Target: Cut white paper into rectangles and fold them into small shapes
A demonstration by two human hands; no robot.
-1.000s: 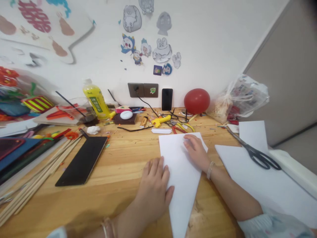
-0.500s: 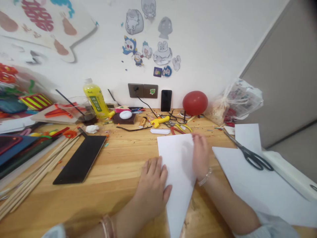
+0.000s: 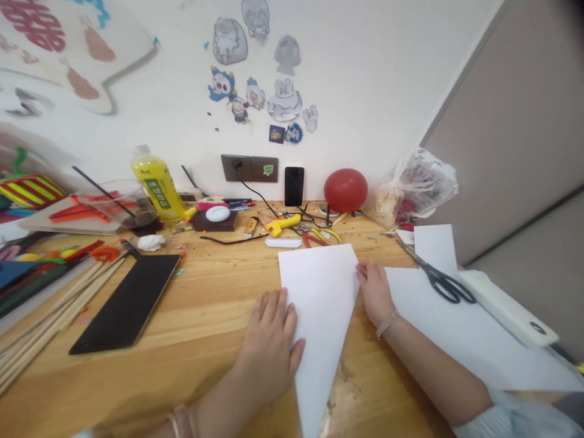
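Note:
A white sheet of paper folded into a long triangle (image 3: 319, 304) lies on the wooden table (image 3: 210, 316), its point toward me. My left hand (image 3: 271, 344) rests flat on the paper's left edge, fingers stretched out, thumb on the sheet. My right hand (image 3: 375, 292) lies at the paper's right edge near the upper corner, fingers together and extended along the fold, holding nothing.
More white paper (image 3: 460, 328) lies to the right with black scissors (image 3: 438, 280) on it. A black tablet (image 3: 125, 304) and wooden sticks (image 3: 55, 322) are at the left. A yellow bottle (image 3: 152, 185), phone (image 3: 294, 187), red balloon (image 3: 345, 190) and small tools line the wall.
My right hand slid from the middle of the folded sheet to its right edge. The left hand stayed pressed on the left edge. The view shifted slightly.

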